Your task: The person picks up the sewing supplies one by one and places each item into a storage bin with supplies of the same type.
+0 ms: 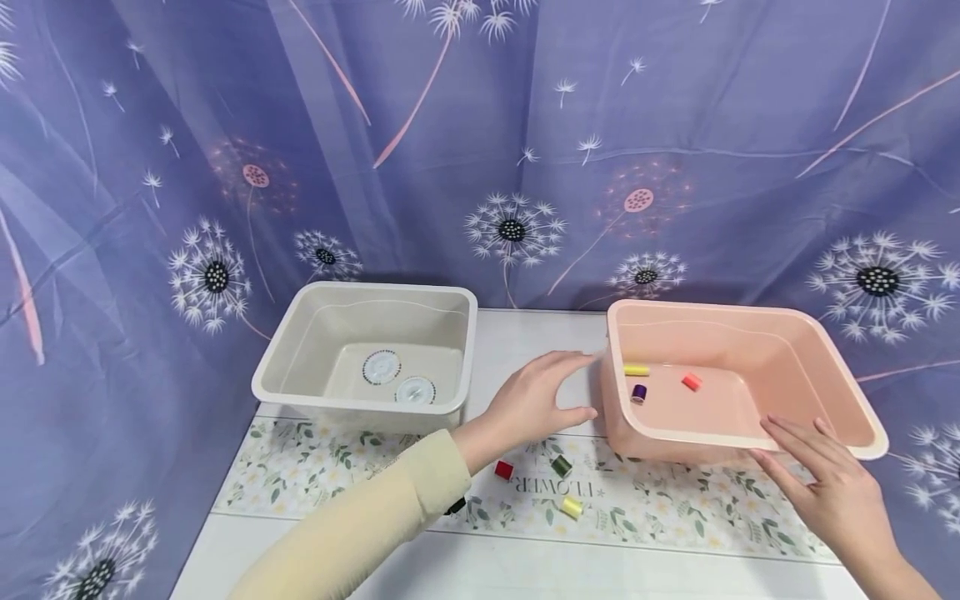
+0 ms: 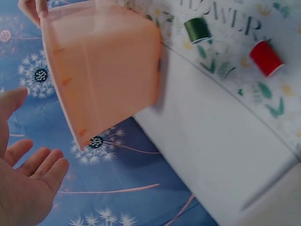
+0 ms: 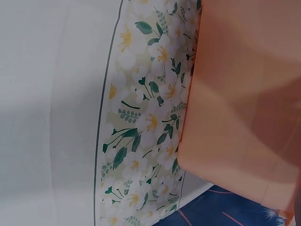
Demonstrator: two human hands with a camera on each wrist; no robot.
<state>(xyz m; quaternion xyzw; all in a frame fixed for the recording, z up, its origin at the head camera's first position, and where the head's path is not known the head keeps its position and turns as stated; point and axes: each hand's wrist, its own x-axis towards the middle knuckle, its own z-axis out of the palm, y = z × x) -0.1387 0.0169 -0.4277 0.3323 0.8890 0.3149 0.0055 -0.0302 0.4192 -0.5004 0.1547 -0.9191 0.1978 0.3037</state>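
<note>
My left hand [image 1: 536,396] hangs just left of the pink bin [image 1: 690,417], fingers and thumb spread apart with nothing between them. The left wrist view shows the same hand [image 2: 28,183] palm up beside the bin. With its thumb at the outside and fingers over the inside, my right hand [image 1: 832,479] holds the bin's front rim. Inside lie a yellow thread spool [image 1: 636,371], a purple spool [image 1: 639,393] and a red spool [image 1: 692,381]. On the table are another red spool [image 1: 504,470], a green spool [image 1: 562,466] and another yellow spool [image 1: 572,507].
A grey bin [image 1: 367,404] stands at the left, holding two round white discs [image 1: 382,367] with dotted rims. Partly behind my left sleeve lies a black object [image 1: 455,506]. A floral strip [image 1: 675,508] crosses the white table, and a purple dandelion curtain [image 1: 450,150] hangs behind.
</note>
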